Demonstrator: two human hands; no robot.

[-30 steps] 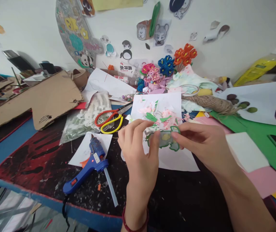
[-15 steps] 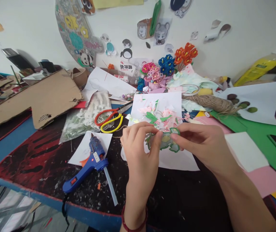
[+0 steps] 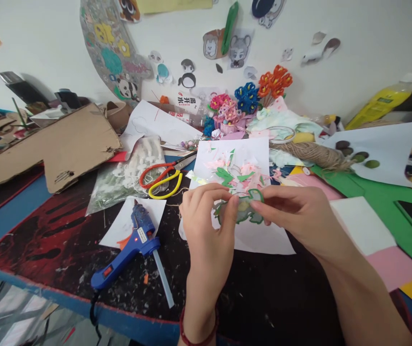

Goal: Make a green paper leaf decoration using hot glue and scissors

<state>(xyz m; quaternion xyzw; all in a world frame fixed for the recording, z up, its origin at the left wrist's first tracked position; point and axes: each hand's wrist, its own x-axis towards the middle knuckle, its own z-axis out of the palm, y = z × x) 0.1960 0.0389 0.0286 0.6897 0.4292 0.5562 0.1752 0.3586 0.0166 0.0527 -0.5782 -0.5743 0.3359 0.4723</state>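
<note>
The left hand [image 3: 208, 216] is raised from a nearly upright forearm, its fingers curled over and its thumb brought toward the fingertips in a pinch. The right hand [image 3: 292, 206] is held level with it (a little apart), thumb and index finger pressed close. The right forearm [image 3: 360, 283] is slanted in from the lower right; both wrists are bared of sleeves.

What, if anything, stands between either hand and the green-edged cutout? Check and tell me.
Nothing visible: the left hand and right hand both hold the green-edged cutout. The glue gun and scissors lie off to the left.
</note>
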